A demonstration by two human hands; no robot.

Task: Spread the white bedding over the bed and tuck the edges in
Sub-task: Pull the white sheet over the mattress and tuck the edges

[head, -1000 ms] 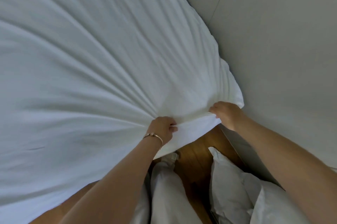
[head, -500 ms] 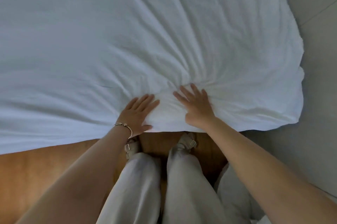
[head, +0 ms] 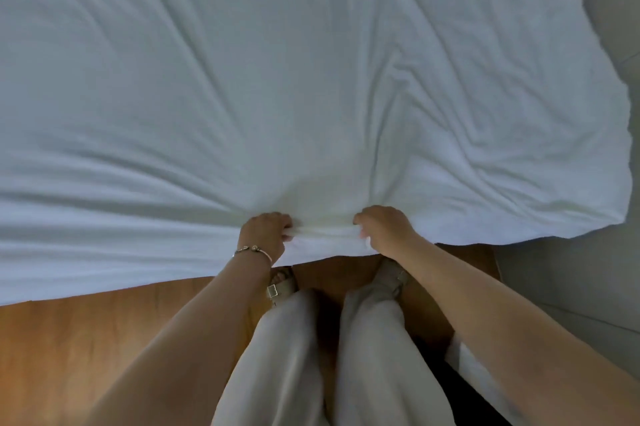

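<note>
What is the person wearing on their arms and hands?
Both arms are bare, with no sleeves showing. The left hand has a thin metal bracelet with small beads round the wrist. The right hand has nothing on it: no ring, watch or glove that I can see.

L hand [head: 266, 233] & R hand [head: 382, 229] both fisted, arms outstretched, side by side.

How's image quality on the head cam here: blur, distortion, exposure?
Head view: strong wide-angle bowing, the crumpled white cotton bedding edge curves; soft, even light with faint fold shadows and no glare; slight motion blur on the right hand fingertips; the left hand with its thin metal bracelet is sharper; the wooden floor is soft.
</note>
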